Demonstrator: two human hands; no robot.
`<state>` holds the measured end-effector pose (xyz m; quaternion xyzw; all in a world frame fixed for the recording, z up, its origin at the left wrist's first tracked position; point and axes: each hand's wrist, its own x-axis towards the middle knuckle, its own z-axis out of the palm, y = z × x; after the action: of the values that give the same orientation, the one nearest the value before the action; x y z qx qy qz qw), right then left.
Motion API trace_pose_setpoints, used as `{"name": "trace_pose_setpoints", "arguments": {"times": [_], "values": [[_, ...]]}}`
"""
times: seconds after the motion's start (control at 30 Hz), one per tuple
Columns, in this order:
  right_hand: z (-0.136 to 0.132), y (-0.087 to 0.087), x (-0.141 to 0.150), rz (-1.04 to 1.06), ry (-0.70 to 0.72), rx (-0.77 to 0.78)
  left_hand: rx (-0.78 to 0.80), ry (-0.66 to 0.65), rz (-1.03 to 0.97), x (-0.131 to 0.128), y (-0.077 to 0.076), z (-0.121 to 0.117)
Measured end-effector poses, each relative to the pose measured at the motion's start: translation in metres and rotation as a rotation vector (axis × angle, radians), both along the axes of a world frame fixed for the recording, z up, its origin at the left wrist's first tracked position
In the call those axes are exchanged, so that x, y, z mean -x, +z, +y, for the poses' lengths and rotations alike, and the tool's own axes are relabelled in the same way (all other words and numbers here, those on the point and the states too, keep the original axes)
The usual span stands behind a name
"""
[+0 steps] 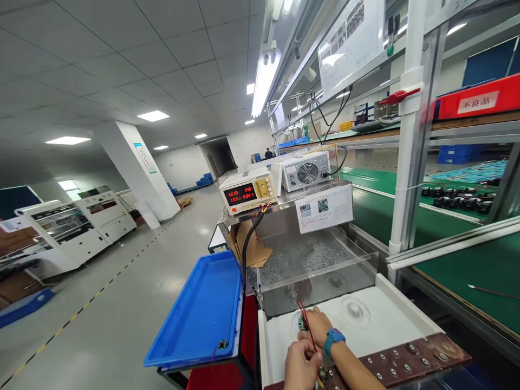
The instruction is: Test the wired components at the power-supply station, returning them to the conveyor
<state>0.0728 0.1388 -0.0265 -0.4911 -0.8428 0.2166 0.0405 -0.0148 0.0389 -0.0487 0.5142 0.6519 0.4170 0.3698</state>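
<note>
My right hand [317, 326], with a blue watch on its wrist, is closed at a small green circuit board [301, 323] above the white surface of the test box. A red wire [307, 323] loops up from the board and runs down to my left hand [299, 364]. The fingers of that hand are pinched together on the wire, just beside the brown strip [400, 358] with its metal studs. Part of the board is covered by my right fingers. What lies under my left fingertips is small and partly hidden.
A blue tray [205, 309] at the left holds one small circuit board [222, 344] with a red wire. Behind the white-floored box [384, 309], a power supply [247, 190] with red digits stands on a metal shelf. A white post [407, 141] rises at the right beside the green bench.
</note>
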Motion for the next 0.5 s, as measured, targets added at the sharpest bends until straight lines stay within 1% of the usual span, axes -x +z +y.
{"name": "trace_pose_setpoints", "arguments": {"times": [0.07,0.13,0.2,0.27,0.3,0.33,0.37,0.4,0.47,0.5], "values": [[0.0,0.001,-0.001,-0.006,0.025,-0.016,0.001,0.008,-0.002,0.0,-0.002,0.001],[0.001,0.002,-0.001,0.003,0.033,-0.034,0.001,0.032,-0.014,-0.001,0.001,0.001],[0.0,0.004,0.001,0.026,0.02,-0.046,-0.028,0.045,-0.044,-0.001,0.008,0.0],[-0.003,0.008,-0.001,0.087,-0.034,-0.067,-0.068,0.055,-0.096,0.001,0.017,-0.001],[-0.004,0.011,-0.003,0.135,-0.088,-0.081,-0.083,0.073,-0.128,0.002,0.021,-0.002],[-0.005,0.016,-0.009,0.193,-0.164,-0.098,-0.062,0.092,-0.157,0.004,0.025,-0.001],[-0.004,0.022,-0.017,0.254,-0.253,-0.116,-0.05,0.137,-0.187,0.005,0.028,0.0],[-0.003,0.03,-0.03,0.312,-0.347,-0.133,-0.031,0.15,-0.225,0.007,0.03,0.002],[0.002,0.047,-0.068,0.413,-0.529,-0.177,0.018,0.142,-0.287,0.006,0.033,0.007],[0.004,0.057,-0.094,0.458,-0.611,-0.222,0.027,0.144,-0.294,0.005,0.034,0.008]]}}
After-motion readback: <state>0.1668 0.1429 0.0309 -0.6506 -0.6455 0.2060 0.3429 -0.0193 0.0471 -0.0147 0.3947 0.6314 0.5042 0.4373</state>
